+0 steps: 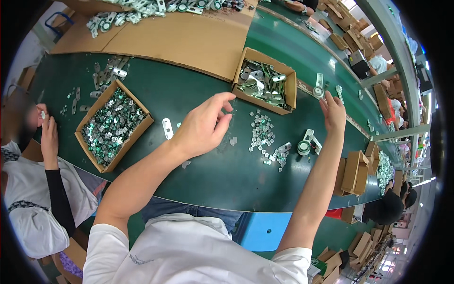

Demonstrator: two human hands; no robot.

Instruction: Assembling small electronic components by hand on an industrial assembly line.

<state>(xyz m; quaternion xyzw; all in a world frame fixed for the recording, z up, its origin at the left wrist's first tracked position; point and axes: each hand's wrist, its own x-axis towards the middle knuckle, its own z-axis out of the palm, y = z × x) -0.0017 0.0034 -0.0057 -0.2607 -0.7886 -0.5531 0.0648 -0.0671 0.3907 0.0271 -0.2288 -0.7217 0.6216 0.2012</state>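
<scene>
My left hand [202, 124] hovers over the green table with thumb and fingers apart, and nothing shows in it. Beside it lies a small white oval plastic part [167, 128]. Farther right, my right hand [334, 112] reaches toward the conveyor belt, fingers stretched out and seemingly empty. Just beyond its fingertips is a white handheld device with a round end [319, 85]. Between my hands lie a loose cluster of small clear square pieces [263, 130] and a white oval part [284, 147]. A folded white device with a round green-rimmed end [304, 147] rests near my right forearm.
A cardboard box of small shiny pieces [144, 124] stands at left; another box with flat metallic parts [292, 98] stands ahead. A cardboard sheet [184, 40] bears piled devices. The green belt [283, 38] runs along the far side. A co-worker's hand [49, 135] is at left.
</scene>
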